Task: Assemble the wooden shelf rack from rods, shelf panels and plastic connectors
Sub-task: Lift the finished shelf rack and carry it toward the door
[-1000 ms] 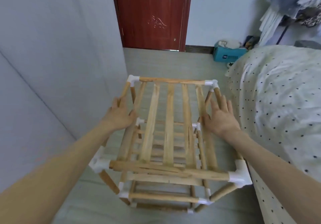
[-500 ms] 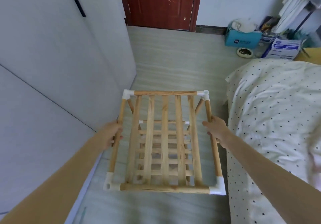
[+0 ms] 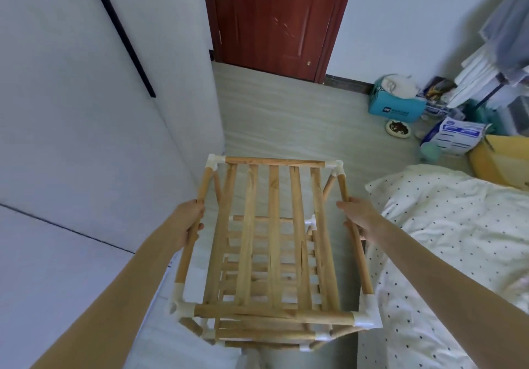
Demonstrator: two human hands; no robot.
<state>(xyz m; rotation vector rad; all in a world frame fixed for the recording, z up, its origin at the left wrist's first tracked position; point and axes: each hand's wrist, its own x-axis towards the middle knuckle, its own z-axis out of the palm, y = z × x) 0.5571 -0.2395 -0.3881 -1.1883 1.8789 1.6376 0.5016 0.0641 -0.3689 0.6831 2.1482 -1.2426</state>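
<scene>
A: Pale wooden shelf rack with slatted panels and round rods (image 3: 273,254), seen from above, between both hands. White plastic corner connectors (image 3: 367,315) at all four top corners. Top panel of five long slats; lower tiers visible through the gaps.

B: Grip?

A: Left hand (image 3: 187,222) curled round the left side rod (image 3: 191,231), roughly mid-length. Right hand (image 3: 359,217) wrapped on the right side rod (image 3: 356,234), thumb on top, fingers under and hidden. Both holding, neither slack.

B: Standing or lifted?

A: Cannot tell; feet hidden under the frame. Lower near corner blurred.

B: Surroundings, outward from the hands?

A: Just left of the left hand, pale grey-white cabinet panels (image 3: 86,139) with a thin black strip handle (image 3: 120,31). Right of the right hand, cream bedding with small dark dots (image 3: 458,240), close against the rack. Beyond the fingertips, grey streaked floor (image 3: 286,122), then a dark red wooden door (image 3: 274,16). Far right of the door: teal cardboard box (image 3: 396,105), small round dish (image 3: 397,129), white-and-blue plastic pack (image 3: 455,137), yellow box (image 3: 503,159).
</scene>
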